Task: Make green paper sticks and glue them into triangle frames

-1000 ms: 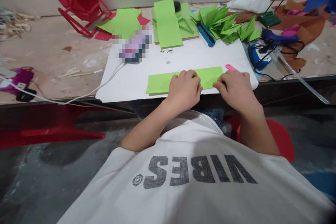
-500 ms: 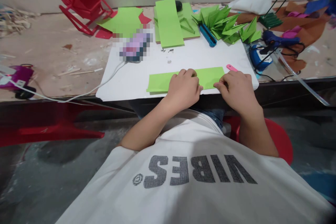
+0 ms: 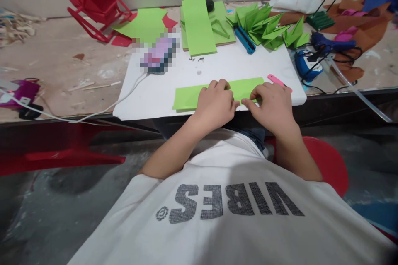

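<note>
A folded strip of light green paper [image 3: 186, 97] lies lengthwise along the near edge of the white board [image 3: 149, 99]. Over its middle rests my left hand [image 3: 214, 101], fingers curled and thumb at the near edge, closed on the paper. My right hand [image 3: 273, 102] pinches the strip's near edge by its right part, its thumb tip close to my left thumb. Both hands hide much of the strip. Just beyond my right knuckles lies a pink, slim-handled tool [image 3: 275, 78], partly covered by that hand.
At the back of the board are a green paper sheet [image 3: 199, 29], a blue cutter [image 3: 245, 40] and folded green paper pieces [image 3: 258, 25]. A phone [image 3: 160, 56] with a cable lies left. A red model rocking chair [image 3: 93, 2] stands farther left; a blue glue gun [image 3: 331, 43] lies right.
My right hand has slid left along the paper's near edge, toward my left hand. More of the pink tool shows. My left hand has stayed almost in place.
</note>
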Available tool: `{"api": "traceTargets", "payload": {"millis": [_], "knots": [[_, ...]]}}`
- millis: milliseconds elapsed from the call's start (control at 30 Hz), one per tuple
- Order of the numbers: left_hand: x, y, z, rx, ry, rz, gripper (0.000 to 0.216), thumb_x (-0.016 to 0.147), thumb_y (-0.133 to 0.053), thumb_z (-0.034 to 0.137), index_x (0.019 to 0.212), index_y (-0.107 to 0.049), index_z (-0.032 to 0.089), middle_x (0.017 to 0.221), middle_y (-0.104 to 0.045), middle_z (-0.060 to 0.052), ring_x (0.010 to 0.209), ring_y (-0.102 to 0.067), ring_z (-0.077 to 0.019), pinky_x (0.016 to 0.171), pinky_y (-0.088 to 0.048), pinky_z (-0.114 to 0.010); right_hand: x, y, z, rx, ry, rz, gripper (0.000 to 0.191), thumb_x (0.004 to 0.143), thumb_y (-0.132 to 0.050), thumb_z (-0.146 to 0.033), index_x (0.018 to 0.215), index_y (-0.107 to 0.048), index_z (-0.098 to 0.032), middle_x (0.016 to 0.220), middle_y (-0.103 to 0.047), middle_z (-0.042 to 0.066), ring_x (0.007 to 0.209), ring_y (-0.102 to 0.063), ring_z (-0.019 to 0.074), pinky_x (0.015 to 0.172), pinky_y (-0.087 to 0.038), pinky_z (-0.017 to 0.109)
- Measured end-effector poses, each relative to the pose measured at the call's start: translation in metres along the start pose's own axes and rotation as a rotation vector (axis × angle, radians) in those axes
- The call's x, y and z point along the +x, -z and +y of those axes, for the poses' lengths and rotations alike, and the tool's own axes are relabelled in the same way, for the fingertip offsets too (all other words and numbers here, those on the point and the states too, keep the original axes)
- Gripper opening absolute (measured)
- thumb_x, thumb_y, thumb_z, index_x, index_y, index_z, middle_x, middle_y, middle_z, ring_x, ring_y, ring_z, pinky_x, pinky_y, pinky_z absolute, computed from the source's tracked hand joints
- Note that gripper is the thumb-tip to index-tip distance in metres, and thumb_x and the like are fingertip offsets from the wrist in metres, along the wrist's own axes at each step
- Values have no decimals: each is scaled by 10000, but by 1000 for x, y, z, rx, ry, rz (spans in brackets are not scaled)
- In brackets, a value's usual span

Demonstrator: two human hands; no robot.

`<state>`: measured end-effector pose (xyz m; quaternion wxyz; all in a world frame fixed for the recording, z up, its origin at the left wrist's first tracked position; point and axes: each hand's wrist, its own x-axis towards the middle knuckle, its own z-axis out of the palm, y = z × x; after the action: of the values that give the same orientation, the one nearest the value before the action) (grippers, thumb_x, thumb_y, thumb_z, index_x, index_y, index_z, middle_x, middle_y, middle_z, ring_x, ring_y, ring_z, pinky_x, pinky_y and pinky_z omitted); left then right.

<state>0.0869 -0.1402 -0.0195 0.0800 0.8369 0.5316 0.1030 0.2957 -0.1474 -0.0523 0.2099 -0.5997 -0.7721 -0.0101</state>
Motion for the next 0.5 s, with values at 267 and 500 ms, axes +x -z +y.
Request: {"api": "traceTargets", "payload": {"millis": [267,500], "knots": [[-9,2,-11,6,37,24,335,1106,-698,453,908,-852,231,1520,-727,-140,1366,-627,-398,1077,-541,-589,-8,6,24,-26,-115,32,372,1091,-612,-540,896,-714,-241,946,-778,138,1036,-699,399,903,-422,503],[-10,5,-14,-4,38,14,314,1101,-704,413,870,-828,240,1530,-739,-117,1368,-633,-389,1088,-544,-580,-10,9,32,4,-155,50,316,1054,-633,-504,882,-709,-250,986,-810,158,979,-674,383,870,-443,503]]}}
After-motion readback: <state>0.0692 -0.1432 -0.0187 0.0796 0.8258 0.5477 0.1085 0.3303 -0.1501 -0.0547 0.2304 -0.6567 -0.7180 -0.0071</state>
